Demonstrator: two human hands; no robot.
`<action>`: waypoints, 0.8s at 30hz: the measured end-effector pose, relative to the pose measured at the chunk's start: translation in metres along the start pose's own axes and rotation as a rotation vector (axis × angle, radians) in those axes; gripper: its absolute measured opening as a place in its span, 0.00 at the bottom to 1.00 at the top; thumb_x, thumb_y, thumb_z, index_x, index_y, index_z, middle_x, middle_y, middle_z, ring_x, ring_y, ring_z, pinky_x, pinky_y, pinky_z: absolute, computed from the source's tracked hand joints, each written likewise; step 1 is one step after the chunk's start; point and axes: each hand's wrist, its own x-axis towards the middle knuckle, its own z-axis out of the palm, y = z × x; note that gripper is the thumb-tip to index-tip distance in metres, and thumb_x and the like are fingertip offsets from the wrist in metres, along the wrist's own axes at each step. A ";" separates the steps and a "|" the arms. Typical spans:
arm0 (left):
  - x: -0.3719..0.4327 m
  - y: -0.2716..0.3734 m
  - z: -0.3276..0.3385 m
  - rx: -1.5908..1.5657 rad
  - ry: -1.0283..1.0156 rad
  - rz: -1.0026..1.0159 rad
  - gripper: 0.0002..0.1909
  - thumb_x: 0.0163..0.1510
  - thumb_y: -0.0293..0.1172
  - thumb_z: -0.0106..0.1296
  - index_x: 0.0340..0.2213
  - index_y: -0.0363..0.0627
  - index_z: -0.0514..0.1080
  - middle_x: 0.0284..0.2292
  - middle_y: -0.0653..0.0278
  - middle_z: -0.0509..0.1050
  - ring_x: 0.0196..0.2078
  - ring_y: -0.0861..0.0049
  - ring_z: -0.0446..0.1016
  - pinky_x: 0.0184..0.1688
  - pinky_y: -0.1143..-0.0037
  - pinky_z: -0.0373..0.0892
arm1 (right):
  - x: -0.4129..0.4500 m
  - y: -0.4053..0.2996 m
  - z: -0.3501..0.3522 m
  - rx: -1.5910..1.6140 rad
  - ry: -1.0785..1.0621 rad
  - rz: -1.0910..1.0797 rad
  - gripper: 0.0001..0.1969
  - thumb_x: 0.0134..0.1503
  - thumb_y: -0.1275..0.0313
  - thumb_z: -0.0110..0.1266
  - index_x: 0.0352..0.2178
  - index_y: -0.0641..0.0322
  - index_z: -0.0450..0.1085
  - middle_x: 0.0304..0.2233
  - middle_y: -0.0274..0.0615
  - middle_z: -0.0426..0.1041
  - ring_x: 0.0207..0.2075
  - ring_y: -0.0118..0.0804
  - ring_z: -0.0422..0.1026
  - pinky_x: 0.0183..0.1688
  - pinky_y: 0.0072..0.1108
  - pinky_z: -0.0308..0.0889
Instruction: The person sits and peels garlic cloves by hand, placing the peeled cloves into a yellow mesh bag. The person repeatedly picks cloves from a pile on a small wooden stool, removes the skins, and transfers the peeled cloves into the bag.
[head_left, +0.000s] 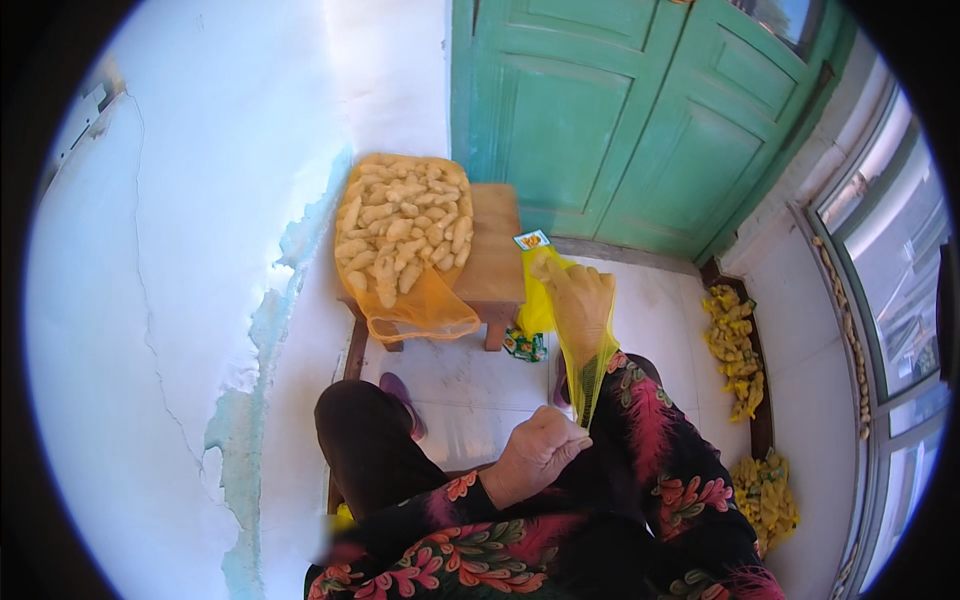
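Observation:
My right hand (581, 304) is inside a yellow mesh bag (536, 304), which stretches over the hand and wrist; the fingers are partly hidden by mesh and look curled. A printed tag (532, 239) hangs at the bag's far end. My left hand (536, 454) pinches the bag's rim near my right forearm. Farther off to the left, an orange mesh sack (416, 304) full of knobbly, pale brown ginger-like roots (405, 217) lies on a small wooden table (491, 262), its mouth draped over the near edge.
Green and white packets (525, 346) lie on the floor beside the table's leg. Filled yellow mesh bags (733, 352) line the right wall, with more bags (766, 499) nearer. Green double doors (570, 127) stand ahead, a peeling wall (247, 420) at left, a window (896, 247) at right.

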 end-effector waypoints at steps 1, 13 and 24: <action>0.003 -0.005 -0.004 -0.001 0.036 -0.088 0.05 0.47 0.27 0.55 0.26 0.43 0.69 0.23 0.59 0.68 0.27 0.62 0.68 0.30 0.71 0.65 | 0.002 0.000 0.010 0.017 -0.035 -0.007 0.13 0.44 0.70 0.51 0.36 0.48 0.67 0.21 0.33 0.64 0.27 0.37 0.65 0.31 0.29 0.53; 0.097 -0.176 -0.062 -0.281 0.491 -0.610 0.07 0.55 0.29 0.46 0.26 0.39 0.66 0.19 0.69 0.67 0.22 0.85 0.66 0.27 0.82 0.64 | 0.074 0.008 0.192 0.155 0.027 -0.258 0.13 0.50 0.73 0.44 0.39 0.63 0.65 0.37 0.47 0.65 0.41 0.42 0.65 0.42 0.33 0.59; 0.013 -0.204 -0.058 -0.352 0.729 -1.005 0.05 0.54 0.30 0.45 0.30 0.41 0.64 0.20 0.67 0.66 0.17 0.84 0.64 0.18 0.81 0.61 | -0.063 0.009 0.025 0.817 -0.693 -0.199 0.08 0.49 0.74 0.53 0.33 0.62 0.71 0.27 0.44 0.72 0.30 0.46 0.71 0.33 0.30 0.66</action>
